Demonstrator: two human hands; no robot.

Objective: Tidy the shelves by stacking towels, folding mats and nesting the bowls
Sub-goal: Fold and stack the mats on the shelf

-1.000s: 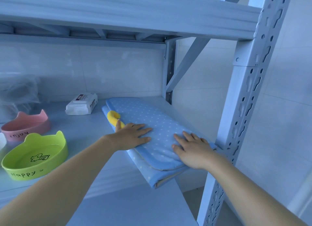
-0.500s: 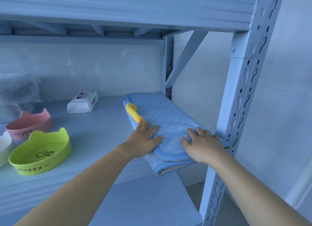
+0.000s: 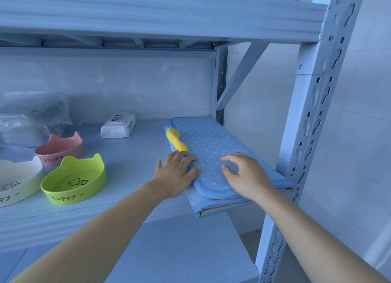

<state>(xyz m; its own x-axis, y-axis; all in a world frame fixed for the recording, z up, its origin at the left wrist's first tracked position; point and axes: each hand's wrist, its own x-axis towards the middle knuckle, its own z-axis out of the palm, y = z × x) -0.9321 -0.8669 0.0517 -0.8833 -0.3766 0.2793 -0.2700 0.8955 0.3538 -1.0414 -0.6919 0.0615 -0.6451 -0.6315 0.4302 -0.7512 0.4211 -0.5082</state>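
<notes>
A folded blue mat with white dots (image 3: 208, 143) lies at the right end of the shelf (image 3: 127, 155), its near end hanging over the front edge. A yellow piece (image 3: 176, 139) sticks out along its left side. My left hand (image 3: 176, 173) lies flat against the mat's left edge, fingers straight. My right hand (image 3: 246, 175) rests on top of the mat with its fingers bent, fingertips touching the fabric. Left on the shelf stand three eared bowls: green (image 3: 74, 182), pink (image 3: 59, 149) and white (image 3: 17, 181).
A white wipes pack (image 3: 118, 127) lies at the back of the shelf. Crumpled clear plastic (image 3: 31, 121) sits at the back left. The rack's perforated post (image 3: 306, 134) stands just right of the mat. Another shelf board (image 3: 148, 13) hangs overhead, and a lower one (image 3: 179, 251) is below.
The mat has slid right and further back along the shelf, toward the post. My right hand's fingers have bent up from flat. A white bowl has come into view at the left.
</notes>
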